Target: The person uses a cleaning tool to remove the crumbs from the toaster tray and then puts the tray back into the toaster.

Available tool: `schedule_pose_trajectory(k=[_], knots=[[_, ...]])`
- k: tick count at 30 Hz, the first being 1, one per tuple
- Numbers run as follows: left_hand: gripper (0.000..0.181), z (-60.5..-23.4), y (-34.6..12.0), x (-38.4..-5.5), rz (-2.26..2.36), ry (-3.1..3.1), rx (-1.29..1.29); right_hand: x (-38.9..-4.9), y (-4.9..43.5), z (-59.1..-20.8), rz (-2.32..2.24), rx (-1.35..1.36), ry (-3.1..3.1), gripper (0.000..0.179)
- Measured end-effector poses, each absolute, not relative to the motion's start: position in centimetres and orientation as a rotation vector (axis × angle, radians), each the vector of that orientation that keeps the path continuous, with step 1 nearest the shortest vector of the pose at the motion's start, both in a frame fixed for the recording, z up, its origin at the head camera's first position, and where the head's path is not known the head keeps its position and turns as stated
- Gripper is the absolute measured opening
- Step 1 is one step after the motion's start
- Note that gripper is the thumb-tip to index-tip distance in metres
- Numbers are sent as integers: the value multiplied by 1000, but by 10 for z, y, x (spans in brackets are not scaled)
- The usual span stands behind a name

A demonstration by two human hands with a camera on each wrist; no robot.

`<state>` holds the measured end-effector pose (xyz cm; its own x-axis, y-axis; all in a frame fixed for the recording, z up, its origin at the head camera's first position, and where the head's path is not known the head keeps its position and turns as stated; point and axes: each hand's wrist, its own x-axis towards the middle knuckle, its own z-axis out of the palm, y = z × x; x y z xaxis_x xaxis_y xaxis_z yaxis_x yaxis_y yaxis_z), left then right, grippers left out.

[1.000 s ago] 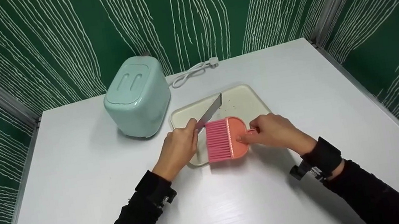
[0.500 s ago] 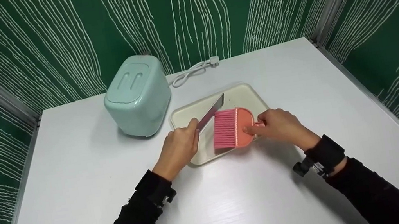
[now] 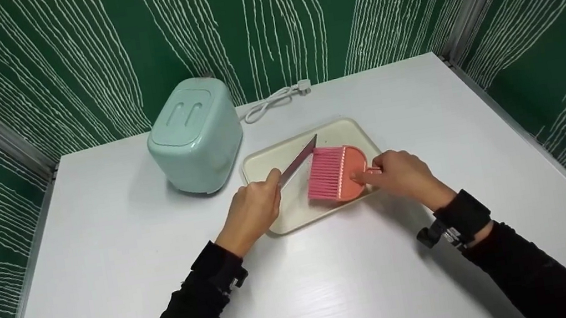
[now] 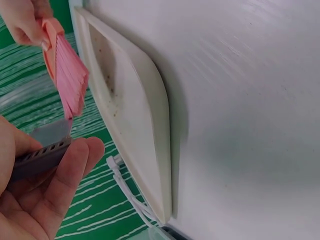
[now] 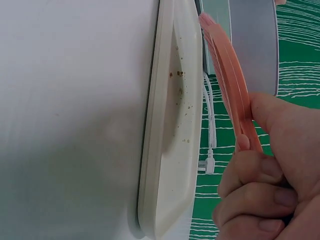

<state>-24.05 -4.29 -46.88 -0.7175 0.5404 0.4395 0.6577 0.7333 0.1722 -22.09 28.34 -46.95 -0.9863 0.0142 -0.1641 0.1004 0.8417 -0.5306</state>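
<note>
My left hand (image 3: 252, 211) pinches the dark slotted end of a flat grey metal crumb tray (image 3: 299, 162), thumb on one side and fingers on the other. The crumb tray is tilted on edge over a cream serving tray (image 3: 295, 219); its broad face shows in the right wrist view (image 5: 255, 45). My right hand (image 3: 404, 177) grips the handle of a brush (image 3: 349, 161), thumb lying on its orange body. The pink bristles (image 4: 71, 77) point left, their tips right at the crumb tray's far part. Brown crumbs (image 5: 180, 74) are scattered on the serving tray's floor.
A mint-green toaster (image 3: 196, 138) stands at the back left of the white table (image 3: 303, 290). Its white cord and plug (image 3: 274, 101) lie behind the serving tray. Green walls with white streaks (image 3: 285, 24) close off the back and both sides.
My right hand has moved the brush away from me and a little to the right, along the crumb tray toward its far end. My left hand and the crumb tray have stayed nearly still.
</note>
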Motion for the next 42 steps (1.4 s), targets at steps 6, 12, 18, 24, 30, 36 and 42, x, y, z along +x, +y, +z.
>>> schedule_pose_trajectory(k=[6, 12, 18, 24, 30, 36, 42], knots=[[10, -468, -44, -240, -395, -2570, -926, -218, 282, -467, -819, 78, 2874, 56], [10, -469, -44, -240, -325, -2545, -942, -217, 280, -463, -842, 58, 2892, 55], [15, -470, -43, -238, -232, -2502, -983, -220, 280, -467, -837, 69, 2906, 56], [19, -471, -45, -239, -182, -2437, -987, -221, 282, -469, -785, 70, 2887, 54], [19, -472, -49, -242, -187, -2474, -972, -218, 283, -468, -782, 74, 2869, 54], [14, -474, -49, -243, -275, -2529, -962, -217, 280, -464, -853, 32, 2925, 56], [8, -473, -46, -244, -403, -2571, -952, -217, 282, -465, -878, 39, 2960, 56]])
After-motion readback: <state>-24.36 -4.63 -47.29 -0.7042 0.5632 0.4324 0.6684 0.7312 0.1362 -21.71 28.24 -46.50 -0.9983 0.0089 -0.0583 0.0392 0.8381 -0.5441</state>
